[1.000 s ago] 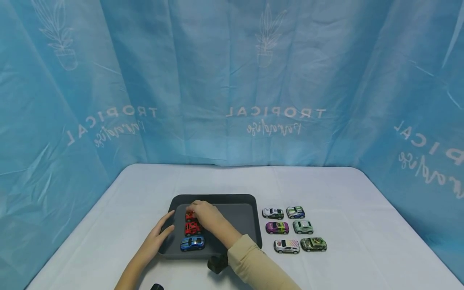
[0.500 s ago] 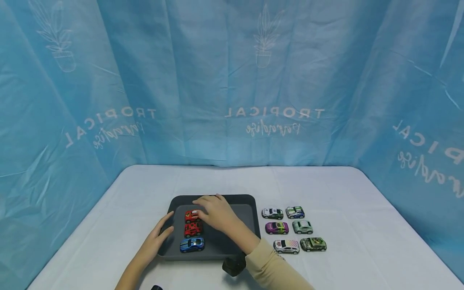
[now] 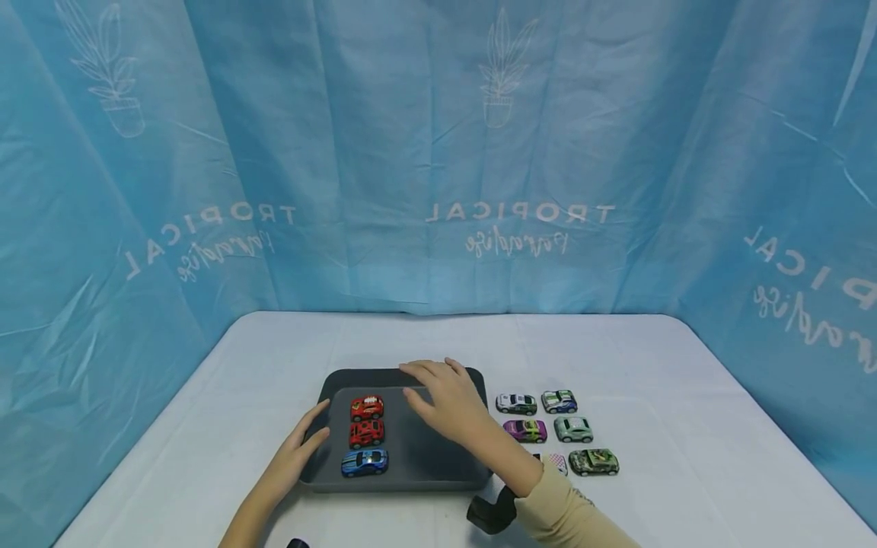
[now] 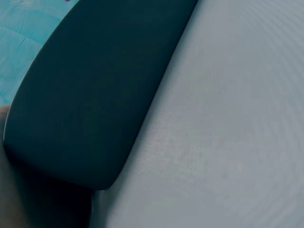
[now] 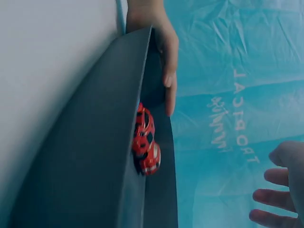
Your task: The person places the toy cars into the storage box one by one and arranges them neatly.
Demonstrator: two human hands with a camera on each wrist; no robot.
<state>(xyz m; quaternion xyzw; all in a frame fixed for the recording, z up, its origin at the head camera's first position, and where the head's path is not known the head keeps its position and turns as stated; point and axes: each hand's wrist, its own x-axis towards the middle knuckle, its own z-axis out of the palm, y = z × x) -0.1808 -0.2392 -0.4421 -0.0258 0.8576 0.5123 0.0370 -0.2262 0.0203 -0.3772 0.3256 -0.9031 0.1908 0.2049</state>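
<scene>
Hanging behind everything in my remote feed, the wide blue curtain with white printed lettering (image 3: 384, 152) presumably serves as a plain backdrop. Below it the white-covered table (image 3: 685, 426) carries a dark grey rectangular tray with raised walls (image 3: 425, 460), whose rim probably keeps small wheeled things from rolling off. I see the left hand (image 3: 294, 447) laid against the tray's left rim, fingers fairly straight rather than clenched, likely to steady it. The right hand (image 3: 448, 399) hovers over the tray's right part, fingers spread and holding nothing. Inside the tray's left side, a blue toy car with dark stripes (image 3: 365, 462), a red toy car with black markings (image 3: 366, 433) and a red toy car with a pale marking (image 3: 367, 407) line up near to far, all facing sideways, which I judge saves room. Right of the tray, on the table, six more small toy cars stand in two columns, apparently spaced for easy picking; my right forearm view partly hides the white pink-checked toy car (image 3: 559, 463).
</scene>
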